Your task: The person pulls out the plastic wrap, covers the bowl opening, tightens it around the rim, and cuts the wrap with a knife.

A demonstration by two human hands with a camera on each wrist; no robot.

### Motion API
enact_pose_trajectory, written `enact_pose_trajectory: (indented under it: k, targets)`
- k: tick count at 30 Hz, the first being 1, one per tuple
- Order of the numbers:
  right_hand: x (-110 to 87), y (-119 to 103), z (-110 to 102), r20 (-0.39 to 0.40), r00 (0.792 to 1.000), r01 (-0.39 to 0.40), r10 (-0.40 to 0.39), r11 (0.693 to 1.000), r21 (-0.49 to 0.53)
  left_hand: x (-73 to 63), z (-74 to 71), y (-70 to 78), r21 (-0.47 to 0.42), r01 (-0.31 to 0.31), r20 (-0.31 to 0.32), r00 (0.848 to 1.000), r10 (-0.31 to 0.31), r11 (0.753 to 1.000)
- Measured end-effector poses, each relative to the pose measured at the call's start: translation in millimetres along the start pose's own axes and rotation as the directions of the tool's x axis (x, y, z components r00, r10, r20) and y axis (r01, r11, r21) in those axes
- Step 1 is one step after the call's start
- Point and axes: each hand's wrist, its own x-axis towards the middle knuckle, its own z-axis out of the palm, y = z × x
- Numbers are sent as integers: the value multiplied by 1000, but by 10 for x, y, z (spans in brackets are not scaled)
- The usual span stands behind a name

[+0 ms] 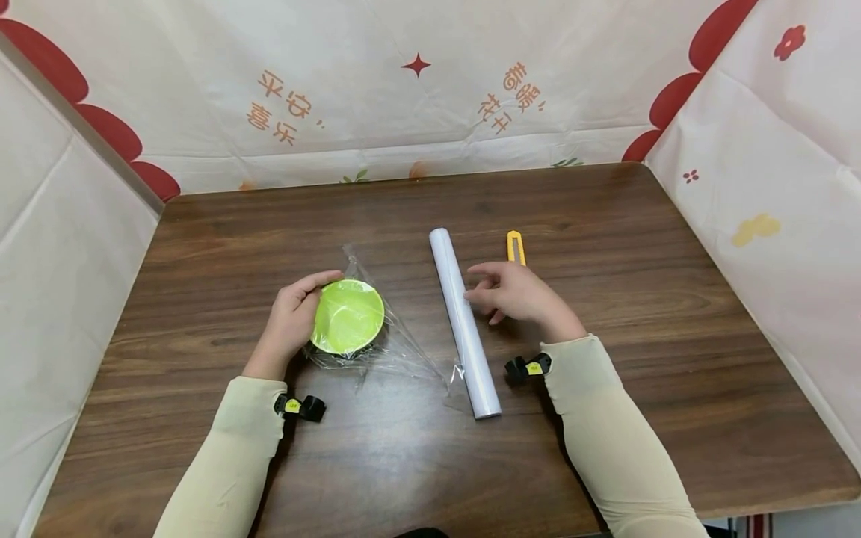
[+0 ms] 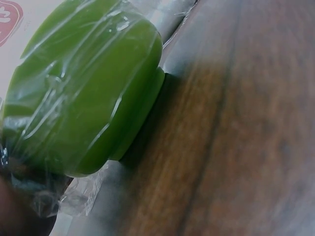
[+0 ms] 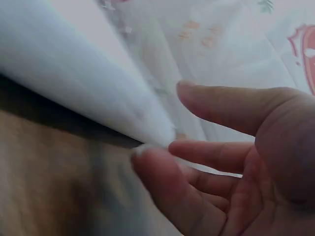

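A light green bowl (image 1: 348,317) with clear cling film (image 1: 410,355) stretched over it stands left of the table's middle. My left hand (image 1: 291,317) grips its left side, thumb at the rim. In the left wrist view, wrinkled film clings to the outer wall of the bowl (image 2: 93,83). Loose film trails right from the bowl toward a long white roll of cling film (image 1: 464,325). Just right of that roll hovers my right hand (image 1: 516,293), holding nothing, its fingers loosely bent and spread. The right wrist view shows the fingertips (image 3: 157,164) close beside the roll (image 3: 83,64).
A yellow utility knife (image 1: 516,246) lies behind my right hand, partly hidden by it. The brown wooden table (image 1: 673,388) is bordered by printed white cloth (image 1: 377,97) at the back and both sides.
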Motion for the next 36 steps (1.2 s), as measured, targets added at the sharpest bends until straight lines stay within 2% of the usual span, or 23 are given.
enact_pose_trajectory:
  k: [3, 12, 18, 25, 36]
  targets:
    - [21, -43, 108, 70, 997, -37, 35, 999, 30, 0, -5, -15, 6, 3, 0, 1000, -3, 1000]
    - [55, -63, 189, 75, 997, -36, 30, 995, 91, -14, -32, -18, -4, -9, -7, 1000, 9, 1000]
    - [69, 14, 122, 55, 998, -49, 43, 993, 105, -26, -21, -31, -28, 7, -1, 1000, -7, 1000]
    - [64, 81, -21, 8, 997, -73, 72, 994, 75, -17, 13, -35, -44, 44, 4, 999, -43, 998]
    - [127, 123, -219, -10, 995, -101, 101, 995, -8, 5, 42, -10, -49, 37, 1, 999, -37, 998]
